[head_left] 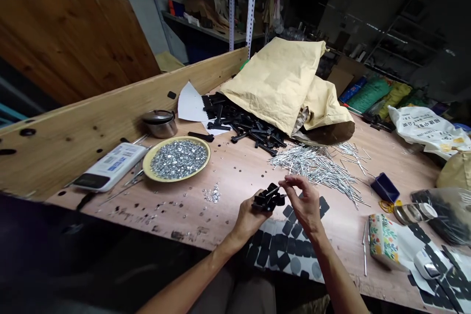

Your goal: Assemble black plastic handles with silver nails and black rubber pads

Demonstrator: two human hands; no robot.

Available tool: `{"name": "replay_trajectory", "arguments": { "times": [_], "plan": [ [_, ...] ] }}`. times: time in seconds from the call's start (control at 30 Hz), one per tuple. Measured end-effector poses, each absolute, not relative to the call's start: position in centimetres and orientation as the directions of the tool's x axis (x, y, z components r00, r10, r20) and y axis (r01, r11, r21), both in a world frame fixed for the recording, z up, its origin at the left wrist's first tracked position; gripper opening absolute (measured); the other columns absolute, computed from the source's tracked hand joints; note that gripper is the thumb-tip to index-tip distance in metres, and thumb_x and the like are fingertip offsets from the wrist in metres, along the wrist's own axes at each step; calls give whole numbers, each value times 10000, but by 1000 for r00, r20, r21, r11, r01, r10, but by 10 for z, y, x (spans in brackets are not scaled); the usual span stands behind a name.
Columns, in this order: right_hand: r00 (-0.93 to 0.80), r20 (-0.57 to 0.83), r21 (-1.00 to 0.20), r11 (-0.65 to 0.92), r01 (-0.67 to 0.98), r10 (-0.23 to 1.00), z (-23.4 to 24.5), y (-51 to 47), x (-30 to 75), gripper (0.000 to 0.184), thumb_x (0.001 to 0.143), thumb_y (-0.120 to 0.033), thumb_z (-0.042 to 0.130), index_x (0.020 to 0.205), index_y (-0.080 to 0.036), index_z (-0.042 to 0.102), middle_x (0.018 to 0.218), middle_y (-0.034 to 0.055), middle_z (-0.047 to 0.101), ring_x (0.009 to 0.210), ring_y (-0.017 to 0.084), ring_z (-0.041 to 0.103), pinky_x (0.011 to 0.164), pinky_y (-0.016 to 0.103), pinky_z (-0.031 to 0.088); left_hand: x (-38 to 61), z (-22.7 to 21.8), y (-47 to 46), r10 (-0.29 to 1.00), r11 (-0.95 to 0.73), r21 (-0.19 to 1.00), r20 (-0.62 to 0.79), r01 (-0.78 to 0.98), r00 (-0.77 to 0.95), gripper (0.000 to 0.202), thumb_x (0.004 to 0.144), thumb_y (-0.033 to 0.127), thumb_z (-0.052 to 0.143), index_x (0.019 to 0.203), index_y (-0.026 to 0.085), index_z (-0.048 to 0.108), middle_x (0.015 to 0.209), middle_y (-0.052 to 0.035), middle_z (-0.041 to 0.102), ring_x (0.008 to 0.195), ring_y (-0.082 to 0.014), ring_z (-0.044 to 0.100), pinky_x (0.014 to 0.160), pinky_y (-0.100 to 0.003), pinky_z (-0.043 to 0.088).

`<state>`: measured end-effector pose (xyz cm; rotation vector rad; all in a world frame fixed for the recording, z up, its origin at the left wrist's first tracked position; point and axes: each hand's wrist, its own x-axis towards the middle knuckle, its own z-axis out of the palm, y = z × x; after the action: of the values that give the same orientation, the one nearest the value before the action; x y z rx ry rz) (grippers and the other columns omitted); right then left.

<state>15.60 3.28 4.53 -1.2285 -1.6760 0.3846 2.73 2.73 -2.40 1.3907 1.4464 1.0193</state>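
Nearest: 1 whitish sheet (271,227) at the near edge of 1 pinkish wood-look table (344,240), w/ many blk rounded-rectangle pads (281,244) on it; exact qty can't tell, some hidden by arm.

Just past/above it, 2 hands. L hand (250,217) is closed round 1 bunch of blk plastic pcs (265,202); several, overlapping, no sure count. R hand (304,201) has thumb + index tips pinching 1 thin silvery metal rod (275,189) right at the bunch; far end of rod hidden among the pcs.

To rt: 1 floral-print white box (382,238), 2 loose rods (365,250) beside it, 1 clear bottle w/ white cap (409,213), 1 small navy open box (390,193).

To left: 1 loose cluster of tiny silver discs (212,193), then 1 shallow yellow bowl (172,179) heaped w/ same, too many to count. 1 white scale (116,163) near bowl.

Farther: 1 big pile of silvery metal rods (314,167), 1 single blk plastic pc (200,136), 1 round steel pot w/ dark lid (164,126), 1 heap of blk plastic parts (246,127) partly under 2 tan paper sacks (277,78).

Farthest: 1 long wooden board (198,80) along table's left side, 2 perforated metal posts (251,7) behind.
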Motion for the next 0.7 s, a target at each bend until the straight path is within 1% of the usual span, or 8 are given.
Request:
{"name": "replay_trajectory", "arguments": {
  "times": [0.13, 0.23, 0.33, 0.4, 0.5, 0.57, 0.63, 0.7],
  "plan": [
    [-93, 544, -635, 482, 603, 834, 41, 32, 157, 68, 834, -259, 588, 852, -211, 633, 782, 25, 680, 722, 163, 641, 675, 294, 506, 26, -18, 27, 997, 27, 906, -52, 422, 49, 153, 615, 144, 577, 756, 202, 584, 610, 36, 641, 566, -148, 594, 542, -216, 411],
    [-198, 538, -581, 531, 616, 819, 43, 32, 159, 74, 850, -228, 561, 853, -217, 634, 777, 28, 672, 732, 163, 628, 675, 295, 496, 26, -20, 27, 996, 1, 887, -40, 461, 75, 167, 626, 143, 566, 780, 206, 582, 643, 30, 652, 577, -148, 594, 555, -217, 407],
    [-280, 504, -571, 559, 601, 817, 43, 34, 162, 80, 851, -193, 551, 868, -218, 625, 784, 29, 662, 740, 158, 617, 669, 287, 497, 27, -26, 27, 994, -22, 880, -29, 474, 102, 161, 639, 148, 555, 787, 207, 575, 654, 28, 649, 577, -146, 594, 551, -214, 400],
    [-282, 512, -569, 566, 597, 812, 40, 36, 163, 87, 851, -180, 547, 885, -216, 618, 798, 32, 661, 747, 157, 617, 667, 283, 502, 28, -30, 27, 994, -17, 877, -37, 480, 103, 139, 645, 155, 549, 773, 207, 566, 630, 32, 637, 567, -146, 592, 540, -212, 393],
    [-264, 585, -511, 602, 614, 767, 34, 37, 162, 101, 855, -168, 537, 904, -210, 613, 807, 43, 660, 755, 162, 618, 679, 296, 507, 28, -34, 28, 993, -18, 889, -36, 457, 110, 95, 663, 185, 543, 755, 210, 550, 596, 42, 619, 547, -144, 585, 529, -212, 395],
    [-242, 615, -505, 611, 609, 750, 32, 35, 160, 102, 851, -152, 535, 893, -208, 609, 786, 39, 653, 737, 158, 617, 667, 289, 512, 27, -34, 29, 994, -36, 902, -12, 429, 108, 81, 677, 201, 531, 756, 213, 544, 596, 43, 615, 537, -141, 577, 527, -214, 402],
    [-212, 619, -538, 605, 587, 756, 31, 32, 158, 110, 844, -132, 538, 885, -209, 605, 768, 29, 644, 717, 145, 617, 640, 266, 517, 25, -33, 30, 991, -103, 906, 60, 410, 116, 77, 696, 224, 520, 767, 217, 549, 634, 30, 629, 568, -149, 584, 551, -226, 418],
    [-205, 629, -538, 611, 581, 750, 30, 31, 157, 139, 842, -113, 536, 914, -210, 604, 786, 31, 646, 738, 142, 621, 643, 257, 525, 24, -32, 31, 976, -205, 894, 159, 398, 146, 75, 719, 260, 514, 767, 223, 559, 680, 8, 647, 631, -169, 602, 601, -248, 438]
  ]
}}
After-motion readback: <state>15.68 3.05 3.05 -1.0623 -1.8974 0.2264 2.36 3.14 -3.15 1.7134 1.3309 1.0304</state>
